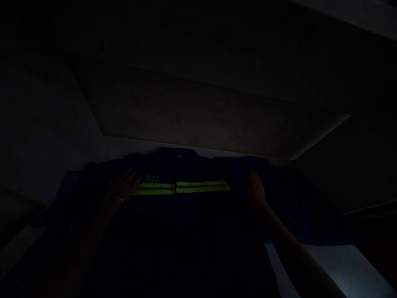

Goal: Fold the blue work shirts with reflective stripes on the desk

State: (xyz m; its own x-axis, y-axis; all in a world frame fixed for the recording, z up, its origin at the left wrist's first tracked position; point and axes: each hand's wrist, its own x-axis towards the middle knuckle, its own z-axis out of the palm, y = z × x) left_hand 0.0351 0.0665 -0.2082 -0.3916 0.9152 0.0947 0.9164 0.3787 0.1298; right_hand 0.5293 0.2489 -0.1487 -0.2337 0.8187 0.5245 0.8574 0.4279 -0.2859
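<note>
A dark blue work jacket (192, 215) lies spread out, its collar at the far side and its sleeves out to both sides. Yellow-green reflective bands (203, 187) cross its chest, and small pale lettering (151, 178) sits above the left band. My left hand (124, 184) rests flat on the left chest of the jacket, fingers stretched, beside the lettering; a thin bracelet circles that wrist. Over the right chest, just past the end of the band, is my right hand (254, 186). Its fingers fade into the dark, so their grip is hidden.
The light is very dim. Under the jacket is a pale tabletop (347, 265), showing at the lower right. Beyond the collar stands a brownish panel (192, 116) with a pale edge at its right end. A pale surface (46, 116) lies at the left.
</note>
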